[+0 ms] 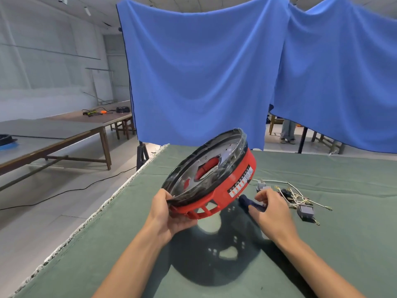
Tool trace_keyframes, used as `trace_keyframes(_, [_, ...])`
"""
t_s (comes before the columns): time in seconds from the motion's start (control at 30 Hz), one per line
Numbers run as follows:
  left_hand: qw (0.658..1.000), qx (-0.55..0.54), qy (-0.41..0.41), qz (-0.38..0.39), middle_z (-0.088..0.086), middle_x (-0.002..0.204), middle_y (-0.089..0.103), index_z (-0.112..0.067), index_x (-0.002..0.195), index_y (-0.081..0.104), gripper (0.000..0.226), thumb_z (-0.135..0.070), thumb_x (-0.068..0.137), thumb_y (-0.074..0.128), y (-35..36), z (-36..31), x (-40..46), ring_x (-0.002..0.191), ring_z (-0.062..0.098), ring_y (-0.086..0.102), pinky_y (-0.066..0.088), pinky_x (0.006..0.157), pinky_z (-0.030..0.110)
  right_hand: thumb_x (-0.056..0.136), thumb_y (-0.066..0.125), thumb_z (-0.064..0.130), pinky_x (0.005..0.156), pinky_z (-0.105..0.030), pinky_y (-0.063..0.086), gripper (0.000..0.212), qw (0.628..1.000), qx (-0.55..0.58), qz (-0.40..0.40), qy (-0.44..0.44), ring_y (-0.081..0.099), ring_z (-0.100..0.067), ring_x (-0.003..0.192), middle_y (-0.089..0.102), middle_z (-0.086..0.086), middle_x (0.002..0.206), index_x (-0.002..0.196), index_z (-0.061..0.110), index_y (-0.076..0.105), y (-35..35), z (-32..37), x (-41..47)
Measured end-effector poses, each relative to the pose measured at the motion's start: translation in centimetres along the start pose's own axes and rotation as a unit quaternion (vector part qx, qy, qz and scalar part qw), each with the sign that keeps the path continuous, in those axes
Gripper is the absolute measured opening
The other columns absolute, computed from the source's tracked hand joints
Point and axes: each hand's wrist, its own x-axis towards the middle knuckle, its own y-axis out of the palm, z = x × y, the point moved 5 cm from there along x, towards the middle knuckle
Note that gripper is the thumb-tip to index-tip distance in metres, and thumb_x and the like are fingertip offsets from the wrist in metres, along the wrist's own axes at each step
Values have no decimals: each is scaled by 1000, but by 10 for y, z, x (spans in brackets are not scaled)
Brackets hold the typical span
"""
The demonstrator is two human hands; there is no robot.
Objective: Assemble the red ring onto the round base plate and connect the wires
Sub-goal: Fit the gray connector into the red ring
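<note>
My left grip [171,214] clamps the tilted red ring [234,183] and base plate [206,168]; my right grip [272,205] holds a screwdriver [250,202], fastening likely next.

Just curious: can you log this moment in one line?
left hand: holds tilted red ring | right hand: grips screwdriver | wires: loose

A workshop hall: long wooden benches [64,134], hung blue cloth [204,72], cables [94,112].
</note>
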Motion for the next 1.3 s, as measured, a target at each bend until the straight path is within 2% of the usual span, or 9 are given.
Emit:
trace_keyframes(0.1, [999, -37, -3, 1, 16, 59, 62, -3, 76, 58, 30, -20, 79, 34, 2, 4, 3, 57, 33, 64, 55, 56, 41, 71, 58, 27, 77, -24, 39, 12, 995, 96, -2, -33, 51, -11, 95, 60, 15, 89, 81, 22, 61, -13, 27, -7])
trace_keyframes(0.23, [994, -94, -38, 45, 18, 73, 67, -5, 61, 72, 48, -24, 86, 36, 13, 9, 4, 63, 32, 66, 56, 58, 38, 63, 46, 15, 70, -8, 44, 32, 941, 313, 106, -67, 62, -1, 85, 71, 11, 88, 86, 19, 69, -24, 80, -19])
trace_keyframes(0.37, [992, -71, -50, 97, 20, 80, 71, -3, 72, 76, 45, -21, 87, 38, 25, 10, -3, 65, 33, 69, 60, 60, 40, 77, 62, 20, 85, -20, 50, 33, 903, 361, 207, -108, 66, -11, 101, 72, 3, 105, 109, 13, 65, -15, 118, -30])
trace_keyframes(0.57, [987, 20, -96, 127, 26, 106, 67, 0, 102, 69, 55, -45, 91, 40, 27, 9, -16, 92, 38, 68, 56, 55, 32, 85, 67, 7, 70, -22, 53, 5, 931, 309, 145, -131, 70, -13, 74, 73, -3, 76, 88, 9, 63, -6, 138, -27])
trace_keyframes(0.73, [982, 183, -48, 1, 28, 72, 68, 6, 105, 51, 71, -62, 93, 31, 9, -1, -16, 54, 34, 67, 53, 42, 36, 86, 66, 14, 72, -33, 55, 11, 957, 206, 137, -154, 69, -11, 69, 72, 2, 70, 79, 19, 60, -8, 146, -14])
trace_keyframes(0.9, [970, 203, 124, -58, 17, 71, 58, -1, 87, 57, 18, -7, 95, 42, 15, -16, -13, 51, 23, 54, 51, 48, 33, 85, 62, 18, 77, -39, 51, 16, 965, 38, 171, -194, 64, -6, 69, 69, 11, 64, 73, 24, 53, -10, 143, -1])
trace_keyframes(1.0, [962, 137, 229, -53, 11, 75, 66, -2, 86, 65, 26, 4, 87, 40, 22, -29, -21, 60, 18, 63, 55, 55, 32, 83, 60, 21, 73, -40, 50, 18, 954, -44, 206, -215, 59, -10, 67, 63, 12, 62, 70, 26, 49, -8, 141, 2])
trace_keyframes(1.13, [972, -28, 227, -55, 9, 80, 67, -10, 93, 62, 31, -30, 96, 39, 16, -33, -22, 64, 19, 64, 53, 57, 32, 85, 60, 22, 70, -36, 44, 21, 942, -79, 237, -226, 49, -18, 70, 51, 9, 67, 70, 26, 45, -1, 136, 0])
trace_keyframes(1.3, [977, 21, 188, -95, 10, 110, 67, -18, 120, 49, 63, -69, 85, 40, 10, -23, -15, 97, 29, 66, 55, 79, 54, 87, 59, 25, 67, -32, 40, 6, 920, -115, 283, -248, 47, -11, 68, 51, 12, 67, 82, 22, 56, 11, 130, -3])
